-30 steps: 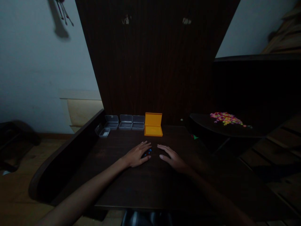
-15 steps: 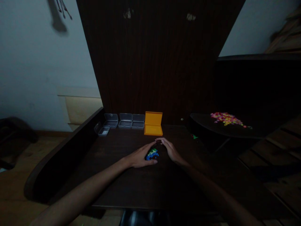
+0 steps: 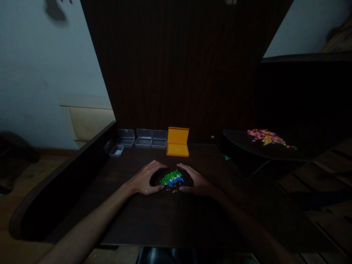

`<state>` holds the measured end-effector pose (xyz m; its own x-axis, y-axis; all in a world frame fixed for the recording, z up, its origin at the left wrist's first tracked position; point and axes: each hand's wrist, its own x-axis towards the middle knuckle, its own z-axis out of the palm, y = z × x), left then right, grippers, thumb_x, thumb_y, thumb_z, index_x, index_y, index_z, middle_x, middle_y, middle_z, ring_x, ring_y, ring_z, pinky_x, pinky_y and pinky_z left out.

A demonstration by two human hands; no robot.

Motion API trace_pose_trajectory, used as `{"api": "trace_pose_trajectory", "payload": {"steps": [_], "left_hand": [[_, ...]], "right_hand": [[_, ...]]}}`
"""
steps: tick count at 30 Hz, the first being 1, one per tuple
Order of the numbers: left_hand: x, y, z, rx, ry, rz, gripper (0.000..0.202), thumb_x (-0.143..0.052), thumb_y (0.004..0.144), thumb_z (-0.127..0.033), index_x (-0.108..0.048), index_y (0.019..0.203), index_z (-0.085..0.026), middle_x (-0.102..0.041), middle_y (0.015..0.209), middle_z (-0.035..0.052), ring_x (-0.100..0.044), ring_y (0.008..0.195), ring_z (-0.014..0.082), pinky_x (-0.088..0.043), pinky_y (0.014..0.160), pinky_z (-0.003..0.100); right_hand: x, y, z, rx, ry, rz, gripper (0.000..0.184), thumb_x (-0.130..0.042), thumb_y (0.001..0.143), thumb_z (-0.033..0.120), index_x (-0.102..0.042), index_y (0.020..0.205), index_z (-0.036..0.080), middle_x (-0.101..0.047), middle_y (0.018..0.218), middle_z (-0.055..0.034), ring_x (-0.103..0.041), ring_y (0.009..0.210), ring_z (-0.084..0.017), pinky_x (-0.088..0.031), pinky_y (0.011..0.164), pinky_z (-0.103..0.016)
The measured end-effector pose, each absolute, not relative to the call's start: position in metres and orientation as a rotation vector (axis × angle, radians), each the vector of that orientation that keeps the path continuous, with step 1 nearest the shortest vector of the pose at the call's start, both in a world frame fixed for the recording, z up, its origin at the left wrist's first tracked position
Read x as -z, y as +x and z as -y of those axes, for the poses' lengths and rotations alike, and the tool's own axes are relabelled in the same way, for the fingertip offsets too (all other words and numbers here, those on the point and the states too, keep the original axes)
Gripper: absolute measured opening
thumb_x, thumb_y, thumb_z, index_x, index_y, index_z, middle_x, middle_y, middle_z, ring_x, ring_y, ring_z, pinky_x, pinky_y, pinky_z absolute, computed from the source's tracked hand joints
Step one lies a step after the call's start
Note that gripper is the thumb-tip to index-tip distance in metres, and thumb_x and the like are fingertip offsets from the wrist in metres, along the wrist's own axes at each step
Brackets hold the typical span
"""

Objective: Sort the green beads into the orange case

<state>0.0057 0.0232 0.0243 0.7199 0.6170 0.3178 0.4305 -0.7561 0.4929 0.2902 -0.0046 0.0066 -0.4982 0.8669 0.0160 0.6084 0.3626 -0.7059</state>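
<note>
A loose pile of small pieces point(image 3: 173, 178), green, pale, blue and a few yellow, lies on the dark desk point(image 3: 154, 220). My left hand point(image 3: 147, 179) curves around the pile's left side, thumb and fingers spread wide. On the opposite side my right hand point(image 3: 196, 181) is cupped the same way, its fingers apart. Neither hand holds anything, and the pile shows in the gap between them. Whether the left thumb touches the nearest pieces is hard to tell.
Behind the pile an orange box point(image 3: 178, 151) stands with its lid up. To its left are several clear plastic boxes point(image 3: 143, 142) with raised lids. A pink and yellow heap point(image 3: 266, 137) rests on the right-hand shelf point(image 3: 239, 145). A raised side board point(image 3: 68, 176) bounds the desk's left.
My hands have drawn apart, the left one moving left, so more of the pile shows, including green and yellow pieces. The view has tilted slightly downward.
</note>
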Motion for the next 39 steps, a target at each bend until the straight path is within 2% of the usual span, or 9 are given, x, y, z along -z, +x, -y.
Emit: {"api": "trace_pose_trajectory", "payload": {"steps": [3, 6, 13, 20, 24, 27, 29, 34, 39], "left_hand": [[-0.025, 0.01, -0.024, -0.585, 2.629, -0.773, 0.053, -0.066, 0.076, -0.046, -0.057, 0.12, -0.019, -0.061, 0.117, 0.0104, -0.054, 0.109, 0.0272, -0.045, 0.098, 0.041], [-0.02, 0.01, -0.028, -0.594, 2.662, -0.807, 0.044, -0.064, 0.08, -0.049, -0.063, 0.112, -0.02, -0.062, 0.11, 0.0092, -0.055, 0.104, 0.0256, -0.045, 0.094, 0.04], [-0.015, 0.008, -0.033, -0.627, 2.72, -0.807, 0.027, -0.059, 0.088, -0.042, -0.067, 0.095, -0.017, -0.064, 0.089, 0.0065, -0.058, 0.088, 0.0201, -0.046, 0.085, 0.034], [-0.008, 0.007, -0.038, -0.673, 2.609, -0.835, 0.021, -0.05, 0.094, -0.029, -0.068, 0.091, -0.017, -0.068, 0.087, 0.0058, -0.061, 0.084, 0.0171, -0.047, 0.084, 0.03], [-0.004, 0.004, -0.041, -0.694, 2.46, -0.88, 0.022, -0.049, 0.095, -0.027, -0.067, 0.101, -0.017, -0.069, 0.096, 0.0062, -0.063, 0.089, 0.0163, -0.048, 0.081, 0.027], [-0.003, 0.003, -0.041, -0.705, 2.409, -0.895, 0.02, -0.053, 0.091, -0.026, -0.067, 0.101, -0.017, -0.066, 0.089, 0.0048, -0.062, 0.08, 0.015, -0.048, 0.074, 0.026], [-0.002, 0.002, -0.041, -0.699, 2.407, -0.889, 0.019, -0.057, 0.087, -0.025, -0.068, 0.1, -0.016, -0.064, 0.085, 0.004, -0.06, 0.076, 0.0144, -0.047, 0.072, 0.025], [-0.002, -0.003, -0.034, -0.676, 2.421, -0.854, 0.022, -0.058, 0.086, -0.026, -0.069, 0.102, -0.016, -0.061, 0.086, 0.0045, -0.06, 0.078, 0.0145, -0.048, 0.073, 0.026], [-0.005, -0.005, -0.022, -0.626, 2.492, -0.854, 0.035, -0.059, 0.087, -0.03, -0.065, 0.119, -0.019, -0.06, 0.095, 0.0059, -0.06, 0.088, 0.0169, -0.049, 0.082, 0.029]], "right_hand": [[-0.006, 0.286, 0.008, -0.942, -1.335, 2.319, 0.112, -0.071, 0.067, 0.063, -0.013, 0.154, 0.023, -0.022, 0.159, -0.0104, -0.01, 0.147, -0.033, -0.017, 0.118, -0.054], [-0.002, 0.284, 0.009, -0.951, -1.36, 2.31, 0.11, -0.069, 0.069, 0.063, -0.011, 0.154, 0.025, -0.023, 0.159, -0.0087, -0.008, 0.147, -0.033, -0.015, 0.118, -0.055], [0.003, 0.281, 0.009, -0.933, -1.303, 2.262, 0.101, -0.069, 0.074, 0.058, -0.014, 0.154, 0.028, -0.039, 0.152, -0.006, -0.019, 0.146, -0.031, -0.019, 0.117, -0.054], [0.004, 0.287, 0.006, -0.881, -1.18, 2.217, 0.093, -0.066, 0.081, 0.051, -0.014, 0.153, 0.026, -0.047, 0.146, -0.0099, -0.036, 0.139, -0.026, -0.026, 0.115, -0.05], [0.001, 0.293, 0.004, -0.789, -1.203, 2.2, 0.079, -0.064, 0.083, 0.049, -0.028, 0.15, 0.026, -0.052, 0.141, -0.0095, -0.043, 0.134, -0.025, -0.031, 0.113, -0.049], [-0.002, 0.295, 0.003, -0.677, -1.21, 2.233, 0.058, -0.06, 0.086, 0.045, -0.049, 0.138, 0.022, -0.058, 0.133, -0.0116, -0.051, 0.125, -0.026, -0.039, 0.108, -0.046], [-0.003, 0.296, 0.002, -0.627, -1.191, 2.261, 0.049, -0.061, 0.086, 0.042, -0.057, 0.129, 0.021, -0.06, 0.127, -0.0125, -0.054, 0.119, -0.025, -0.043, 0.105, -0.044], [-0.002, 0.299, 0.001, -0.582, -1.158, 2.215, 0.043, -0.061, 0.087, 0.039, -0.058, 0.127, 0.022, -0.062, 0.122, -0.0111, -0.057, 0.114, -0.023, -0.046, 0.101, -0.043], [-0.001, 0.296, 0.001, -0.624, -1.086, 2.19, 0.039, -0.058, 0.089, 0.036, -0.058, 0.126, 0.023, -0.063, 0.121, -0.0095, -0.058, 0.113, -0.022, -0.046, 0.101, -0.042]]}}
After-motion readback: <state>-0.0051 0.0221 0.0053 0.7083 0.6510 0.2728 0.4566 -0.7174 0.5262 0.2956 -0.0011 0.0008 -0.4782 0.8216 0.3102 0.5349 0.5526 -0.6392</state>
